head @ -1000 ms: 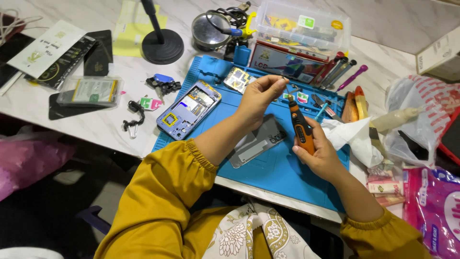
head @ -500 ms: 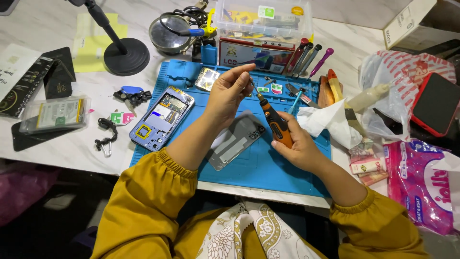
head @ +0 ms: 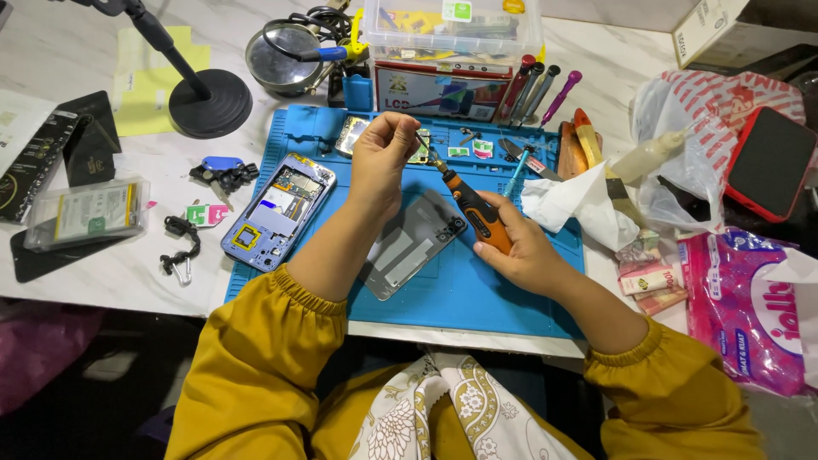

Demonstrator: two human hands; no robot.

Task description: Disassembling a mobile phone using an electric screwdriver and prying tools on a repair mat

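My left hand point(head: 385, 155) is raised over the blue work mat point(head: 477, 294), its fingertips pinched together right at the tip of an orange and black electric screwdriver point(head: 471, 207). Whatever sits between the fingers is too small to make out. My right hand point(head: 526, 253) grips the screwdriver's body, tip pointing up and left. Under my left forearm lies a grey phone back panel point(head: 415, 244). An opened phone point(head: 277, 207) with its insides exposed lies at the mat's left edge.
Behind the mat stand a clear plastic box point(head: 452, 25), a row of screwdrivers point(head: 532, 89), a round magnifier point(head: 277, 55) and a black stand base point(head: 210, 102). White tissue point(head: 579, 204), a red phone point(head: 771, 162) and a pink package point(head: 750, 307) lie right. A bagged battery point(head: 85, 213) lies left.
My left hand has drawn back from the small parts at the mat's far edge and closed into a pinch at the screwdriver's tip. The view has shifted slightly.
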